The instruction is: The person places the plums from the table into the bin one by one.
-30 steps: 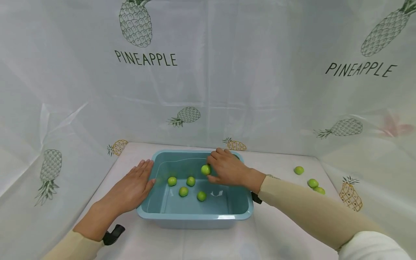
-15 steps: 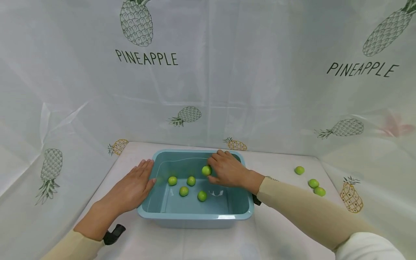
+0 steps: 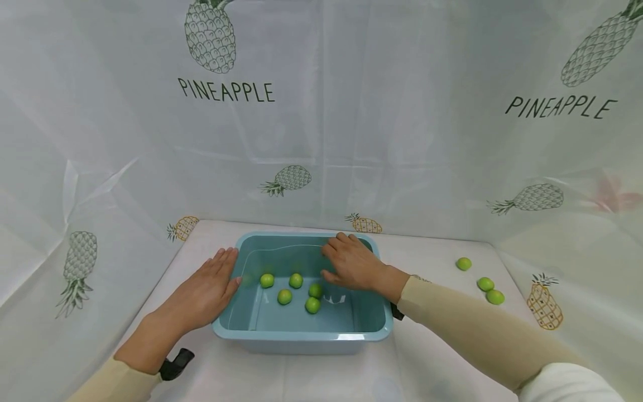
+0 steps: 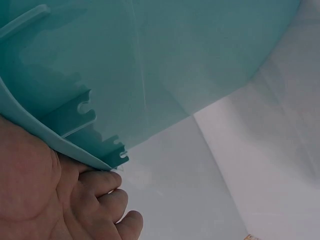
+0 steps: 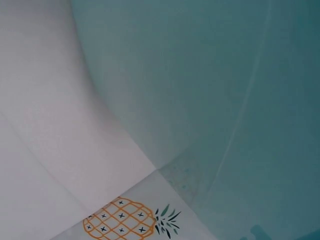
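A blue-green plastic basin [image 3: 301, 335] stands on the white-covered table, with several small green limes [image 3: 284, 296] on its floor. One lime [image 3: 315, 290] lies just below my right hand [image 3: 354, 261], which hovers over the basin's back right part with loosely bent fingers and nothing between them. My left hand [image 3: 206, 290] lies flat along the basin's left rim, fingers extended and thumb over the edge. In the left wrist view, the fingers of the left hand [image 4: 95, 205] touch the rim from outside. The right wrist view shows the basin wall [image 5: 175, 75] but not the hand.
On the table right of the basin lie three more limes, one lime [image 3: 464, 263] farther back and a pair nearer, one of them a lime [image 3: 495, 297] by the table's right edge. A pineapple-printed sheet [image 3: 402, 139] hangs behind and at the sides.
The lime that was in my right hand's fingers has been let go and now rests on the basin floor beside another. Both hands have barely moved.
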`<control>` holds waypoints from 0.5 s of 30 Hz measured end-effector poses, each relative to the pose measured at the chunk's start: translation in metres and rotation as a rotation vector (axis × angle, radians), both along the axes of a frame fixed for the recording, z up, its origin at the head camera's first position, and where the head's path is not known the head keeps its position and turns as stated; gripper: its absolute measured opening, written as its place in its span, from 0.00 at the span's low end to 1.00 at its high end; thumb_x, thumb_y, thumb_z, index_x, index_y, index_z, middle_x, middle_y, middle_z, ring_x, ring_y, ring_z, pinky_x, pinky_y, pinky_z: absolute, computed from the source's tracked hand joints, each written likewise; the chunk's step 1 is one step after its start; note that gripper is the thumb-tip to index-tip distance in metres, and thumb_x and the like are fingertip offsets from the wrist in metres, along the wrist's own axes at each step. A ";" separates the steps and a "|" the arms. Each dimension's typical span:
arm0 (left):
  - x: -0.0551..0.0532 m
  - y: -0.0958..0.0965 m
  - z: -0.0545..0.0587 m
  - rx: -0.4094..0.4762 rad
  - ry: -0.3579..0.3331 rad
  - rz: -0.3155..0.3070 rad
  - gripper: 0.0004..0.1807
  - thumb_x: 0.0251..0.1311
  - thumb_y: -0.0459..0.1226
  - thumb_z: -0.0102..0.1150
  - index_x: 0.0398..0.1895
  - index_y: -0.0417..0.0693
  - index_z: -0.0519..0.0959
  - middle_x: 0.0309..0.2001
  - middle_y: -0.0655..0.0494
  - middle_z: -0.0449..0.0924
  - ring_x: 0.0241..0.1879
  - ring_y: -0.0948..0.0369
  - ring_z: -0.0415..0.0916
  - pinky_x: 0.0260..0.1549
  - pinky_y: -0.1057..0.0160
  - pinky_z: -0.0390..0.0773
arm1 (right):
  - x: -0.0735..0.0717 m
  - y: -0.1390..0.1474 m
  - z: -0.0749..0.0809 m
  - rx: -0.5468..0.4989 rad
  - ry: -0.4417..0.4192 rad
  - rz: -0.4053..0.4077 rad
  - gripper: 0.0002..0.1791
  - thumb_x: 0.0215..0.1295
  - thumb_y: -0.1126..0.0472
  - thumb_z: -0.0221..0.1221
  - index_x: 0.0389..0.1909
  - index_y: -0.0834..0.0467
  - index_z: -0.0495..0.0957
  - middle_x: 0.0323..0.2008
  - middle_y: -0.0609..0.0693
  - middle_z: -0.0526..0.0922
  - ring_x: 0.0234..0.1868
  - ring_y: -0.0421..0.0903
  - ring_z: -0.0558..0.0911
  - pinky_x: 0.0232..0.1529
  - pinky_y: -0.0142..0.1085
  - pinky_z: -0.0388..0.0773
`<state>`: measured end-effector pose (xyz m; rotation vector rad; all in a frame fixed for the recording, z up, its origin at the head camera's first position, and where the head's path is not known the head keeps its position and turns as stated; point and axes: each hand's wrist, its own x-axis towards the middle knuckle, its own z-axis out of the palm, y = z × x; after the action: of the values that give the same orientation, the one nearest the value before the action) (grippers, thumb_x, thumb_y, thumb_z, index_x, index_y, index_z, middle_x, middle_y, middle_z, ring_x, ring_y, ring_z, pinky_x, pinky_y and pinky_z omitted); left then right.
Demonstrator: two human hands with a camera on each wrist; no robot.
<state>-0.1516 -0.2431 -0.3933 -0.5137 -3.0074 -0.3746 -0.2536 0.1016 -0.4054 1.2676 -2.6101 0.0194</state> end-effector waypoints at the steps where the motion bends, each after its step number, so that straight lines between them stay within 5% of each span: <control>1: 0.000 0.000 0.000 0.000 0.000 0.000 0.36 0.80 0.42 0.50 0.79 0.25 0.57 0.78 0.29 0.60 0.79 0.32 0.54 0.76 0.33 0.60 | 0.000 0.000 0.000 0.002 0.014 -0.002 0.21 0.72 0.44 0.64 0.51 0.57 0.82 0.43 0.49 0.82 0.42 0.47 0.73 0.40 0.40 0.70; 8: -0.001 0.000 0.001 -0.006 -0.010 -0.007 0.36 0.81 0.43 0.50 0.80 0.26 0.56 0.79 0.29 0.59 0.80 0.33 0.53 0.76 0.33 0.60 | 0.007 0.009 0.004 -0.096 0.126 -0.029 0.15 0.73 0.48 0.63 0.48 0.56 0.82 0.40 0.49 0.82 0.41 0.48 0.74 0.42 0.42 0.72; 15: 0.000 0.000 0.002 0.000 -0.019 -0.002 0.37 0.81 0.43 0.50 0.80 0.27 0.56 0.80 0.30 0.58 0.81 0.34 0.52 0.77 0.34 0.59 | 0.013 0.041 0.012 -0.277 0.166 -0.152 0.14 0.73 0.52 0.62 0.47 0.59 0.82 0.39 0.52 0.82 0.41 0.51 0.76 0.44 0.47 0.76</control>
<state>-0.1514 -0.2436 -0.3913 -0.5161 -3.0258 -0.3815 -0.2410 0.1425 -0.3933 0.9335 -2.4503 0.2303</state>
